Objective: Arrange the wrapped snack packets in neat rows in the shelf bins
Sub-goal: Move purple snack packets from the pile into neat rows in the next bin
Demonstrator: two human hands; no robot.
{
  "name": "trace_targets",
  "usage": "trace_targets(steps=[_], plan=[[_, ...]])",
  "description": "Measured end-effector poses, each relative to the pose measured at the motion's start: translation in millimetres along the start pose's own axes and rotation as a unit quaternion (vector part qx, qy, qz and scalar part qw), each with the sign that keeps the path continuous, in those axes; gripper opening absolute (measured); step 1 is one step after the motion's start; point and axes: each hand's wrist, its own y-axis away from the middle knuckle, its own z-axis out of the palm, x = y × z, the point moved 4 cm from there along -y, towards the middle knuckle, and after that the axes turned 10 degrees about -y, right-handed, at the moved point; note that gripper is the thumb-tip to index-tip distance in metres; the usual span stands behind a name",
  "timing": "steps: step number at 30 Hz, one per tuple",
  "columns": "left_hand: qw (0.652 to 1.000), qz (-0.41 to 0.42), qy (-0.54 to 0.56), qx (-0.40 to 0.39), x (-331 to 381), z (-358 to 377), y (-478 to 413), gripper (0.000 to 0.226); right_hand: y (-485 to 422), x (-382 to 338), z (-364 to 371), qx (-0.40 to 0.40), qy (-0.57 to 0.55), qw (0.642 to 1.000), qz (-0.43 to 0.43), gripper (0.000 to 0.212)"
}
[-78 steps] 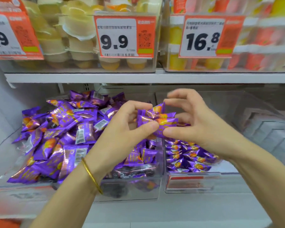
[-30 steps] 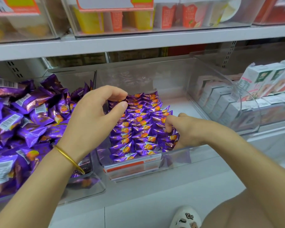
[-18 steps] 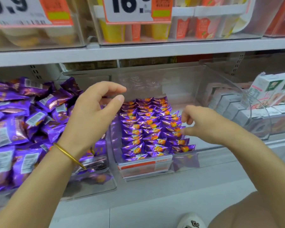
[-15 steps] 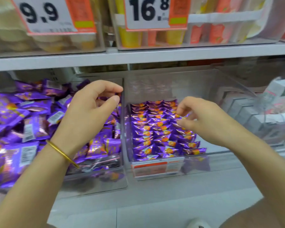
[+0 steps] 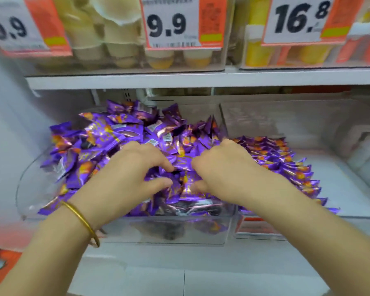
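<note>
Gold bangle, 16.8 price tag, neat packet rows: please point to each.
Gold bangle (image 5: 80, 217), head view: band on the wrist.
16.8 price tag (image 5: 295, 18), head view: printed digits.
Neat packet rows (image 5: 286, 165), head view: middle of rows.

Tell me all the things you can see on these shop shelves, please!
loose packets: many, purple with orange, heaped in the left bin
rowed packets: many, purple with orange, in rows in the right bin
left bin: one, clear, lower shelf
right bin: one, clear, beside the left bin
price tags: three, white and orange, upper shelf front
pudding cups: several, pale yellow, upper shelf
bangle: one, gold, left wrist
left hand: one, gripping loose packets in the heap
right hand: one, gripping loose packets in the heap
</note>
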Motion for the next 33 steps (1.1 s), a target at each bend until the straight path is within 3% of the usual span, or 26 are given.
trace_targets(steps=[4,8,15,22,26,29,33], plan=[[0.996,-0.021,-0.072,-0.054,5,16,-1,0.061,-8,-4,8,-0.021,0.036,0.999,0.016,0.039],[0.986,-0.02,-0.16,-0.035,8,21,-2,0.051,-8,0,4,0.01,-0.01,1.0,0.021,0.046],[0.982,-0.027,-0.167,-0.088,10,24,-2,0.047,-2,9,-9,0.074,-0.189,0.979,0.03,0.048],[0.982,-0.014,-0.126,-0.136,14,22,-1,0.036,5,22,-13,0.108,-0.371,0.922,0.011,0.03],[0.989,-0.013,-0.099,-0.113,15,22,-2,0.04,6,33,-15,0.16,-0.428,0.889,0.036,0.027],[0.993,-0.026,-0.083,-0.084,13,21,-6,0.058,8,38,-18,0.171,-0.52,0.836,0.033,0.029],[0.994,-0.085,0.07,0.01,8,13,-9,0.064,9,41,-19,0.147,-0.64,0.754,0.009,0.036]])
